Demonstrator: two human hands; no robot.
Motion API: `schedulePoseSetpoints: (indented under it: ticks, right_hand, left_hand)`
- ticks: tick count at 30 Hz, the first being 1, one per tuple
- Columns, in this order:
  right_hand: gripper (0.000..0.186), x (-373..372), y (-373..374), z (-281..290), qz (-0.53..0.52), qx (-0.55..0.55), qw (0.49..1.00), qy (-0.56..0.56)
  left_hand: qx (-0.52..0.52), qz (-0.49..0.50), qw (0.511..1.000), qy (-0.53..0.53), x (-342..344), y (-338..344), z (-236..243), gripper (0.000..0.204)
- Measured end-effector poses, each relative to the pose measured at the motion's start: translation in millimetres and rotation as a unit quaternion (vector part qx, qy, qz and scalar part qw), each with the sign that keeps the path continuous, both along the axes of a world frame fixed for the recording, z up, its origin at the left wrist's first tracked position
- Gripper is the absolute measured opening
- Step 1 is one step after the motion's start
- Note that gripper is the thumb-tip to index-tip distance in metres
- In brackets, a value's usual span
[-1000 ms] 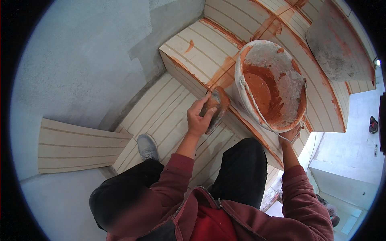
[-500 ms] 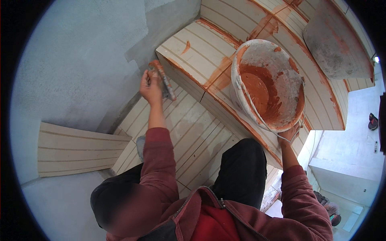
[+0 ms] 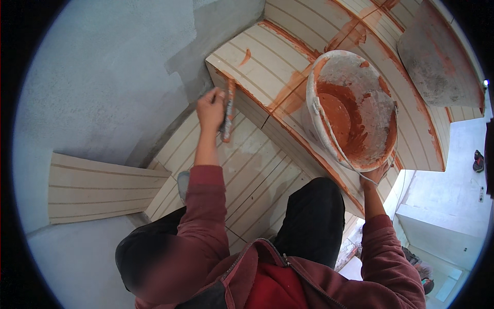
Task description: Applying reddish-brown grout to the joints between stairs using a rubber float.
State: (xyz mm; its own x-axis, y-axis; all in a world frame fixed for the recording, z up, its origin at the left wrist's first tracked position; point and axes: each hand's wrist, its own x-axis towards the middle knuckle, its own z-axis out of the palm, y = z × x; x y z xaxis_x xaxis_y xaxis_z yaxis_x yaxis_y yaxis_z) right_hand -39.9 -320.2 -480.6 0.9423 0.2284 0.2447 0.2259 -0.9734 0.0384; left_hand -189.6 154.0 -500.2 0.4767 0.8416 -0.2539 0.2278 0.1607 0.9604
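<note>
My left hand grips a narrow grout float smeared with orange paste, pressed against the front edge of a cream grooved step tile near the grey wall. My right hand holds the lower rim of a white bucket, which is tilted on the step. Wet orange grout coats the bucket's inside. Orange grout lines run along the joints of the steps.
A loose cream grooved tile slab lies at the left by the grey plastered wall. A grey board stained orange rests on the upper steps. My shoe stands on the lower tread.
My left hand has carried the float from beside the bucket up and to the left, to the step edge near the wall. The right hand and bucket have barely shifted.
</note>
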Motion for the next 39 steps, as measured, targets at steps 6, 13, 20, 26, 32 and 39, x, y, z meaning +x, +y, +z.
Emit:
schedulePoseSetpoints:
  ticks: [6, 13, 20, 26, 32, 39]
  right_hand:
    - [0.060, 3, -8, 3, -0.003, -0.030, 1.000, 0.007]
    - [0.059, 1, 0, 8, -0.037, -0.001, 0.999, 0.007]
    - [0.061, -7, 16, 19, -0.039, 0.023, 0.998, 0.036]
    - [0.061, -5, 14, 29, -0.054, 0.033, 0.997, 0.045]
    - [0.060, -7, 18, 24, -0.049, 0.028, 0.998, 0.033]
    - [0.061, -10, 16, 26, -0.068, 0.012, 0.996, 0.049]
  left_hand:
    - [0.071, -0.035, 0.996, 0.048, -9, -82, 0, 0.033]
    - [0.146, 0.014, 0.986, -0.077, -17, -13, 67, 0.032]
    - [0.176, -0.175, 0.969, -0.004, 33, 57, 66, 0.033]
    - [0.072, -0.270, 0.960, 0.019, 38, 12, 70, 0.029]
    - [0.185, -0.325, 0.926, 0.047, 19, -26, 72, 0.034]
    - [-0.120, -0.303, 0.926, -0.193, -33, -55, 31, 0.040]
